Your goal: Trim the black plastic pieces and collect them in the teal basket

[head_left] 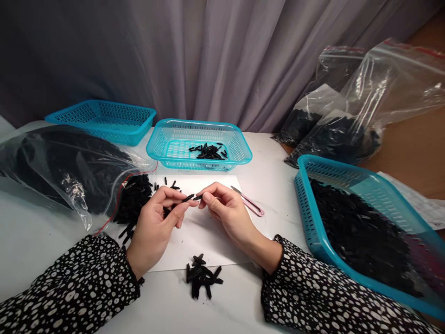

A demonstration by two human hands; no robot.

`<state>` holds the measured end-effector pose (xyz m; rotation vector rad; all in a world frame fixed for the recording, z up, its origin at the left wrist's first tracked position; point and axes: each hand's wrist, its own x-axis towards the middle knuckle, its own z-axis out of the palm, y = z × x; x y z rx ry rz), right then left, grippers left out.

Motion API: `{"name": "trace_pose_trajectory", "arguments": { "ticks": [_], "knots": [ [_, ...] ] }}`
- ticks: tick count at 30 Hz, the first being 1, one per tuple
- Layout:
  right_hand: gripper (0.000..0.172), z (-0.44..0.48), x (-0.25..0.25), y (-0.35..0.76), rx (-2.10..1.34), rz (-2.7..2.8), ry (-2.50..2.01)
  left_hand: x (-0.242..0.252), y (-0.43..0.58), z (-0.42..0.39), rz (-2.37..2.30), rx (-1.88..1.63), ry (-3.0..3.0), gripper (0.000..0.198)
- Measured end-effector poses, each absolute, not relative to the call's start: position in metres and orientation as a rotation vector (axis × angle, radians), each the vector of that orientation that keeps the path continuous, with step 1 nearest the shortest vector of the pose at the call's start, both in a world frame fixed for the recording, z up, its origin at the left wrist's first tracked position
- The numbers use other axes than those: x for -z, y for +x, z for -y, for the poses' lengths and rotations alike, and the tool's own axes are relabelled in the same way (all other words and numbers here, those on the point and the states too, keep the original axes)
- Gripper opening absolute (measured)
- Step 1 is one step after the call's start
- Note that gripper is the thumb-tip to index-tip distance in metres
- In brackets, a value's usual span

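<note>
My left hand (156,222) and my right hand (225,211) meet over a white sheet of paper (194,232) and both pinch a small black plastic piece (192,197) between thumb and fingertips. A heap of the same black pieces (134,199) lies just left of my left hand, spilling from a clear bag (59,167). A smaller pile of black pieces (202,276) sits at the paper's near edge between my wrists. Both sleeves are black with white spots.
A pink snipper (249,202) lies right of my right hand. A teal basket (200,144) behind holds a few black pieces; another basket (104,120) stands far left. A large basket (314,222) full of pieces is at right, with bags (347,134) behind it.
</note>
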<state>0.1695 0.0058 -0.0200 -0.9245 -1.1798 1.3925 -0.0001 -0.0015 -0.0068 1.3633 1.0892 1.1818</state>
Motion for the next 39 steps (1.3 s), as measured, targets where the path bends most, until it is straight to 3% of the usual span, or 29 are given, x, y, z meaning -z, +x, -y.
{"name": "trace_pose_trajectory", "arguments": {
  "ticks": [8,39],
  "knots": [
    [0.021,-0.0062,0.0212,0.1699,-1.385,1.204,-0.923,0.0079,-0.0010,0.0006,-1.086,-1.183,1.376,0.006],
    [0.023,-0.0036,0.0179,0.1664,-1.446,1.137,-0.917,0.0045,-0.0005,-0.0015,-1.011,-1.071,1.033,0.035]
  ]
}}
